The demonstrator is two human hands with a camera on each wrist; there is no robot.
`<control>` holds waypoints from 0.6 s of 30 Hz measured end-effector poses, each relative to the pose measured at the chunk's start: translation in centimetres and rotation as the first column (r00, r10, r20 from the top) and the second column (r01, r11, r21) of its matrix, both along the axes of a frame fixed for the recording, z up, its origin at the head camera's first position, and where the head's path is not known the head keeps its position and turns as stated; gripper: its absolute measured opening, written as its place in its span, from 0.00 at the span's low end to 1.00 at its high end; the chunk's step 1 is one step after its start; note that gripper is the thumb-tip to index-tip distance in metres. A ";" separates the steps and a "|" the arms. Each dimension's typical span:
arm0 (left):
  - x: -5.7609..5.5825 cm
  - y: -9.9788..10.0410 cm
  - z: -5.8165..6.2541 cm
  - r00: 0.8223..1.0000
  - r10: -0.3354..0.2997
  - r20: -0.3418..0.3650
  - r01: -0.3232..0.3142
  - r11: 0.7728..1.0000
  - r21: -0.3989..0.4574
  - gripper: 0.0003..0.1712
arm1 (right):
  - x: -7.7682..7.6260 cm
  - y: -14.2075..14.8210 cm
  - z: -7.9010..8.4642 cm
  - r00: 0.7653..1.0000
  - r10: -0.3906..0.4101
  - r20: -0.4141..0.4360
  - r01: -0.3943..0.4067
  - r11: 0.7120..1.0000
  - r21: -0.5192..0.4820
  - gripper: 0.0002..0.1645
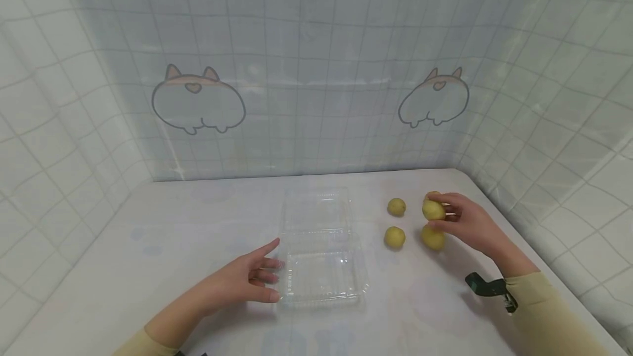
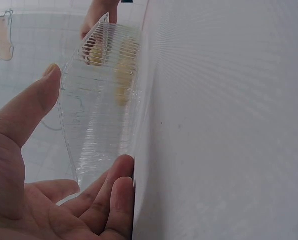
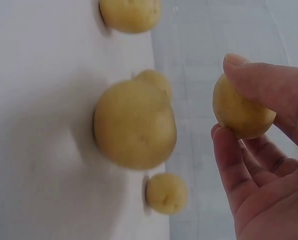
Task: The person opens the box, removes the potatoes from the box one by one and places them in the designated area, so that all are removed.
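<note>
My right hand pinches a small yellow potato between thumb and fingers, holding it above the table at the right. Several more potatoes lie around it: one potato just in front of that hand, another partly hidden behind it, and two a little to the left, a nearer potato and a farther potato. An opened clear plastic clamshell box lies mid-table, its lid folded back toward the wall. At the box's left side is my left hand, fingers extended and thumb spread, fingertips near the box's edge.
The white table meets a tiled-pattern backdrop at its far edge. Similar sheets rise on the left and right. A dark strap piece sits at the right wrist.
</note>
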State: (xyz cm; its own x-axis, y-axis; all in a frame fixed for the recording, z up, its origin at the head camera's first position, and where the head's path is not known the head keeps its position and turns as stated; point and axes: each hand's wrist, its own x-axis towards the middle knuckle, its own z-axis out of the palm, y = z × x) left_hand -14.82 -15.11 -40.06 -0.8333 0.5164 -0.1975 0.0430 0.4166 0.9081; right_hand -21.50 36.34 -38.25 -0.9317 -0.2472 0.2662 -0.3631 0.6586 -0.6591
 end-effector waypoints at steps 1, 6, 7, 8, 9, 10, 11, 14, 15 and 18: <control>0.0 0.0 0.0 1.000 0.000 0.001 0.000 1.000 0.001 0.59 | 0.1 0.2 0.0 1.000 -0.015 0.009 0.015 1.000 0.000 0.40; 0.0 0.0 0.0 1.000 -0.002 0.001 0.002 1.000 0.008 0.59 | 0.3 1.5 -0.5 0.998 -0.066 0.021 0.065 0.998 0.013 0.41; 0.1 0.0 0.0 1.000 -0.002 0.001 0.002 1.000 0.010 0.60 | 0.4 1.8 -0.6 0.997 -0.071 0.020 0.071 0.997 0.014 0.40; 0.1 0.0 0.0 1.000 -0.002 0.000 0.002 1.000 0.010 0.60 | 0.4 2.1 -0.7 0.997 -0.077 0.018 0.077 0.997 0.017 0.40; 0.1 0.0 0.0 1.000 -0.001 -0.001 0.001 1.000 0.009 0.59 | 0.5 2.4 -0.8 0.996 -0.082 0.017 0.082 0.996 0.019 0.40; 0.1 0.0 -0.1 1.000 -0.001 -0.002 0.001 1.000 0.009 0.59 | 0.5 2.7 -1.0 0.996 -0.084 0.019 0.084 0.996 0.018 0.40; 0.0 0.0 -0.1 1.000 0.000 -0.001 0.000 1.000 0.009 0.59 | 0.6 2.9 -1.0 0.996 -0.086 0.023 0.086 0.996 0.019 0.40; 0.0 0.0 -0.1 1.000 0.000 -0.001 0.000 1.000 0.011 0.59 | 0.8 3.5 -1.3 0.995 -0.087 0.043 0.086 0.996 0.024 0.41; 0.0 0.0 -0.1 1.000 0.000 0.000 0.000 1.000 0.012 0.59 | 0.8 3.7 -1.4 0.995 -0.085 0.050 0.084 0.996 0.025 0.42; 0.0 0.0 -0.1 1.000 0.001 -0.001 -0.001 1.000 0.014 0.60 | 0.9 4.2 -1.6 0.994 -0.092 0.063 0.089 0.995 0.039 0.42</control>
